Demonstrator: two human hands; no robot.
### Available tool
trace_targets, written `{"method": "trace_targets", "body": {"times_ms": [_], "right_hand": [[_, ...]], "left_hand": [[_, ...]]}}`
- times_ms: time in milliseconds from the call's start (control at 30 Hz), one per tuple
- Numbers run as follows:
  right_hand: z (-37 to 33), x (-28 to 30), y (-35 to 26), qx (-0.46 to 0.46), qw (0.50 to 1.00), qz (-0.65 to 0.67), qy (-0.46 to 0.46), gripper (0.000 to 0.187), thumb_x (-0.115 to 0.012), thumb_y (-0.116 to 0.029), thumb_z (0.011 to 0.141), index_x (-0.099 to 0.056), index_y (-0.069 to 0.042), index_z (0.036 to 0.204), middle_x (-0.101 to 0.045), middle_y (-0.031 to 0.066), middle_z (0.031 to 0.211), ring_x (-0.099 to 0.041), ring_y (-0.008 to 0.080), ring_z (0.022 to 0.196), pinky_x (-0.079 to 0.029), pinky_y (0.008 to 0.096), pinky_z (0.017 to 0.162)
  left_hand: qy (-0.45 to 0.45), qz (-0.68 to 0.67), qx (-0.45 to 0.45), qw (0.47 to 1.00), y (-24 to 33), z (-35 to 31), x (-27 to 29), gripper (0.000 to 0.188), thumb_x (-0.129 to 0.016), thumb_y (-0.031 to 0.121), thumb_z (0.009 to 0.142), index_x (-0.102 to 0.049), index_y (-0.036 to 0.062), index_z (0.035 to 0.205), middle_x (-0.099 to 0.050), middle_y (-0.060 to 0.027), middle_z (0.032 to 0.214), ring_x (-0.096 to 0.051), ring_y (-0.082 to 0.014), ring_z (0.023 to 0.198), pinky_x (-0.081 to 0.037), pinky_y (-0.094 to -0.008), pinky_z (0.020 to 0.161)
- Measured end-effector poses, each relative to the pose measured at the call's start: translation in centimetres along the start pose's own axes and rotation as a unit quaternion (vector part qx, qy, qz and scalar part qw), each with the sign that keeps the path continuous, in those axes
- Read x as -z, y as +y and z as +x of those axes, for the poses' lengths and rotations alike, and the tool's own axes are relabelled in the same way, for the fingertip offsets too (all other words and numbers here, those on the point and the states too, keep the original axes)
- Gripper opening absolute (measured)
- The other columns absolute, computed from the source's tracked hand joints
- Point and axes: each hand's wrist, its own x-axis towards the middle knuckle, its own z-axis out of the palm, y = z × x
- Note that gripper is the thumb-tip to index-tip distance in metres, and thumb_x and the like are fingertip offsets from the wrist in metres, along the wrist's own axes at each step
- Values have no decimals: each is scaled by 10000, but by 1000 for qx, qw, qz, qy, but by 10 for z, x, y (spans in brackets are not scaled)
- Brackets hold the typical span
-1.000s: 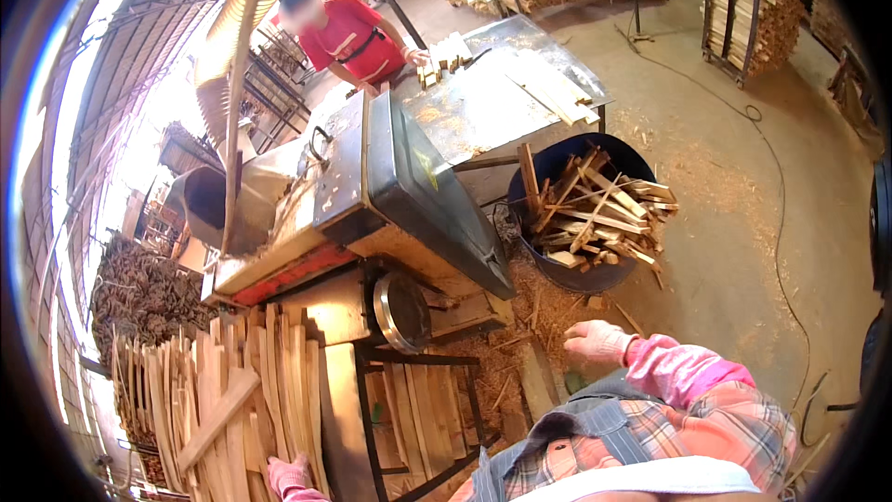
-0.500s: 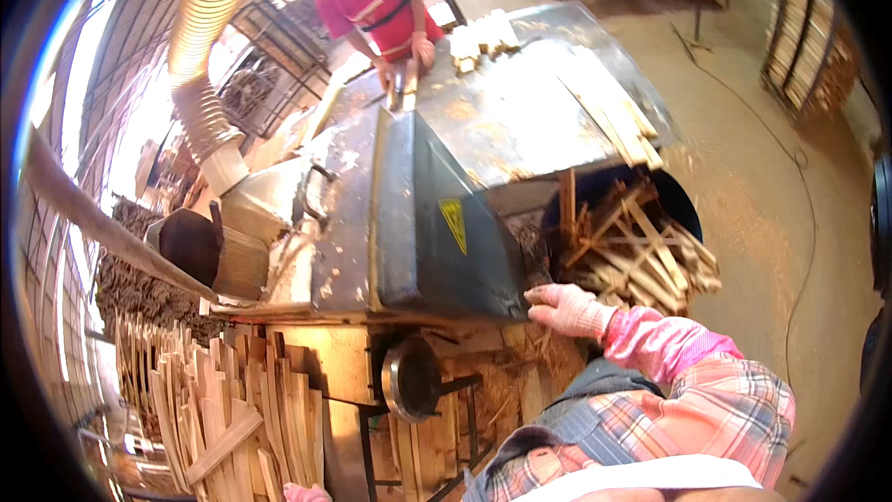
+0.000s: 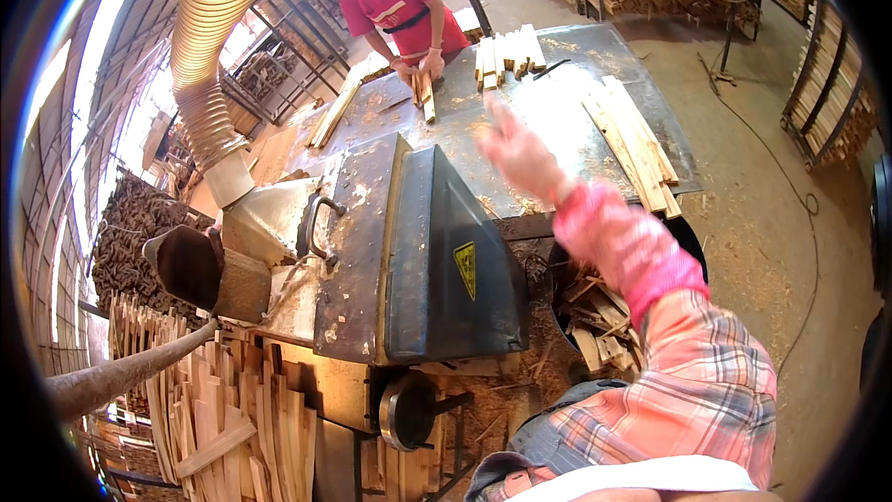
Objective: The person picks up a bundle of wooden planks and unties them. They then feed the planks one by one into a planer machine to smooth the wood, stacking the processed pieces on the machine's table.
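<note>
My right hand (image 3: 522,156), in a light glove, reaches out over the near part of the metal table (image 3: 567,46). Its fingers look stretched out, though motion blurs them, and I see nothing held in it. To its left stands the dark machine hood (image 3: 455,260) with a yellow warning label. Several pale wood strips (image 3: 632,144) lie on the table to the right of the hand, and a row of short wood pieces (image 3: 506,58) sits beyond it. My left hand is out of view.
Across the table a co-worker in a red shirt (image 3: 400,5) holds wood strips (image 3: 423,98). Below my forearm stands a dark round bin (image 3: 557,302) of scrap wood. Upright wood strips (image 3: 232,428) fill the lower left, near a handwheel (image 3: 407,407). A cable (image 3: 790,186) crosses the floor.
My right hand has moved from beside the hood's near corner up and forward over the table. My left hand, at the lower edge before, has left the view. The co-worker's wood strips have shifted.
</note>
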Motion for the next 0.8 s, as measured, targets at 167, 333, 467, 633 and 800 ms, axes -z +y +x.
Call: {"method": "trace_targets", "body": {"times_ms": [167, 333, 467, 633, 800], "right_hand": [[171, -1, -45, -17, 995, 91, 46, 544, -582, -236, 982, -477, 9, 1456, -650, 236, 1310, -637, 354, 1208, -496, 430, 1039], [130, -123, 6, 118, 869, 344, -335, 271, -509, -105, 1042, -624, 15, 1256, -721, 162, 1131, -739, 209, 983, -625, 392, 820], [-66, -55, -66, 343, 907, 72, -232, 189, -618, -20, 952, -758, 14, 1074, -722, 183, 1165, -750, 235, 920, -637, 296, 704], [-216, -84, -65, -200, 656, 309, -659, 548, -663, -306, 912, -598, 29, 1341, -713, 98, 874, -623, 153, 682, -507, 271, 638], [-275, -141, -63, -342, 506, 179, -771, 433, -649, -142, 969, -566, 9, 1367, -722, 115, 983, -656, 166, 773, -572, 312, 708]], "left_hand": [[44, -93, -1, 995, -32, -32, -37, 567, -662, 365, 931, -606, 24, 1382, -624, -250, 1361, -524, -429, 1318, -405, -469, 1142], [24, -388, 139, 911, 7, -80, -13, 555, -667, 181, 962, -519, -12, 1461, -569, -213, 1455, -544, -320, 1348, -447, -425, 1129], [106, -309, 98, 940, -2, -71, -83, 646, -699, 316, 917, -502, 87, 1488, -547, -183, 1479, -477, -357, 1396, -375, -434, 1180], [-51, -395, 370, 840, -51, -87, -119, 692, -654, 332, 938, -421, 174, 1570, -665, -191, 1306, -625, -353, 1205, -474, -435, 1054], [14, -590, 661, 465, -261, -210, -358, 732, -465, 651, 1004, -593, 34, 1377, -743, -123, 1120, -678, -276, 1047, -500, -390, 969]]}}
